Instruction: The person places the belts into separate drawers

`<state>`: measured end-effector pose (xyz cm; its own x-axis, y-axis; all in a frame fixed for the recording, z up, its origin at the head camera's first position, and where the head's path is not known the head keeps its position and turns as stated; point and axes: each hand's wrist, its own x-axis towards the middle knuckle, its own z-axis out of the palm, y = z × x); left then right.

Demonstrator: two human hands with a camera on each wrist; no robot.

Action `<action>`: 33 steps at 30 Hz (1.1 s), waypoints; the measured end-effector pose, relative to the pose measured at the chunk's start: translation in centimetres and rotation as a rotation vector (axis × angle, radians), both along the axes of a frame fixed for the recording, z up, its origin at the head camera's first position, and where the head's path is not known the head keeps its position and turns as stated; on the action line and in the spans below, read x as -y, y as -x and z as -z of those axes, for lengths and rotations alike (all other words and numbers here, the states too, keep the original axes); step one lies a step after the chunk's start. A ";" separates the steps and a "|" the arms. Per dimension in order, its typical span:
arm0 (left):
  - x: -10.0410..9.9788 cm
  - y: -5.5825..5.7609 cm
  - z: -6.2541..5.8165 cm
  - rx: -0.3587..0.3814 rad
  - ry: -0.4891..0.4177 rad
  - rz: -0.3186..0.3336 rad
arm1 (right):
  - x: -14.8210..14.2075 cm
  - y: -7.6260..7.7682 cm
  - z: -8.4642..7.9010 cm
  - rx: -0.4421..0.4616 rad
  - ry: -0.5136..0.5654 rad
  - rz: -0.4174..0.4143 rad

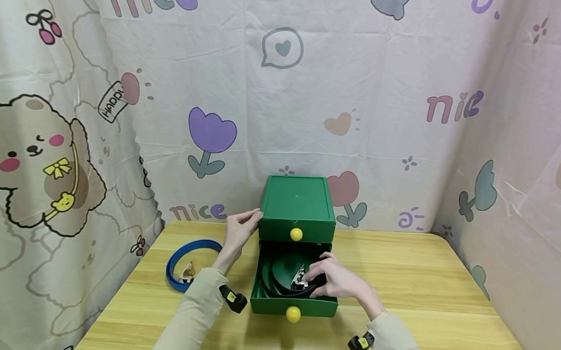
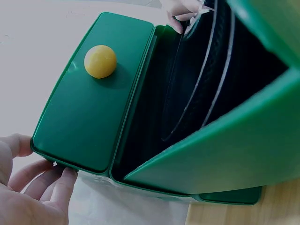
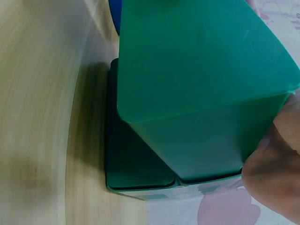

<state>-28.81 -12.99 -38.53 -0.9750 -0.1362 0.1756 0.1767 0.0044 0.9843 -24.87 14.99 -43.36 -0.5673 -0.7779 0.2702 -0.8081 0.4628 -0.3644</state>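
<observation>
A green drawer box (image 1: pixel 299 200) stands on the table with its lower drawer (image 1: pixel 272 306) pulled out. Inside that drawer lies a coiled black belt (image 2: pixel 206 77) with a silver buckle (image 1: pixel 298 279). My right hand (image 1: pixel 339 277) reaches in over the drawer's right side and pinches the belt beside its buckle, thumb close to the front wall. At the box's upper left corner, my left hand (image 1: pixel 239 231) holds on, thumb along the top edge and fingers against the side. In the right wrist view, the drawer's wall hides the belt.
Left of the box lies a coiled blue belt (image 1: pixel 175 259) with a gold buckle (image 1: pixel 188 272). Yellow round knobs mark the upper drawer (image 1: pixel 272 229) and the lower one. A printed curtain (image 1: pixel 285 100) hangs behind the wooden table (image 1: pixel 413 290).
</observation>
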 end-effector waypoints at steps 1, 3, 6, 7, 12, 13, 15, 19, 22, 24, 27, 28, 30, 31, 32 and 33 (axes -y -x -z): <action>0.0 0.0 0.0 0.000 -0.001 0.000 | 0.0 0.0 0.0 -0.004 -0.004 0.002; 0.0 0.0 0.0 0.002 -0.001 0.000 | 0.1 0.0 0.0 -0.006 -0.008 0.008; 0.1 0.0 0.0 0.004 0.001 0.000 | 0.2 -0.2 -0.1 -0.009 -0.008 0.012; 0.1 0.0 0.0 0.005 0.001 0.000 | 0.2 -0.2 -0.1 -0.014 -0.005 0.013; 0.1 0.0 0.0 0.006 -0.002 -0.001 | 0.2 -0.3 -0.1 -0.040 0.003 0.014; 0.1 0.0 0.0 0.007 -0.003 0.000 | 0.2 -0.3 -0.1 -0.035 0.002 0.018; 0.0 0.0 0.1 0.009 -0.004 -0.001 | 0.3 -0.3 0.0 -0.029 -0.004 0.024; 0.0 0.0 0.0 0.009 -0.001 -0.001 | 0.4 -0.2 0.0 -0.005 -0.015 0.032; 0.1 0.0 0.0 0.006 0.002 -0.001 | 0.4 -0.3 -0.1 0.016 -0.025 0.040; 0.1 -0.1 -0.1 0.004 0.002 -0.001 | 0.5 -0.3 -0.1 0.030 -0.032 0.046; 0.0 -0.1 -0.1 0.007 0.004 -0.004 | 0.5 -0.4 -0.3 0.048 -0.046 0.053; 0.0 -0.1 0.0 0.007 0.005 -0.005 | 0.6 -0.5 -0.3 0.052 -0.050 0.055; 0.0 -0.1 0.0 0.008 0.007 -0.007 | 0.6 -0.5 -0.4 0.059 -0.055 0.059; 0.0 0.0 0.0 0.010 0.007 -0.009 | 0.6 -0.6 -0.4 0.061 -0.057 0.062; 0.0 0.0 0.0 0.010 0.008 -0.009 | 0.6 -0.6 -0.4 0.060 -0.058 0.063; 0.0 0.0 0.0 0.009 0.007 -0.009 | 0.6 -0.6 -0.4 0.058 -0.059 0.065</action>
<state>-28.77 -12.99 -38.56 -0.9753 -0.1435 0.1681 0.1680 0.0132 0.9857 -24.24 14.39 -42.93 -0.6305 -0.7525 0.1904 -0.7540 0.5355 -0.3804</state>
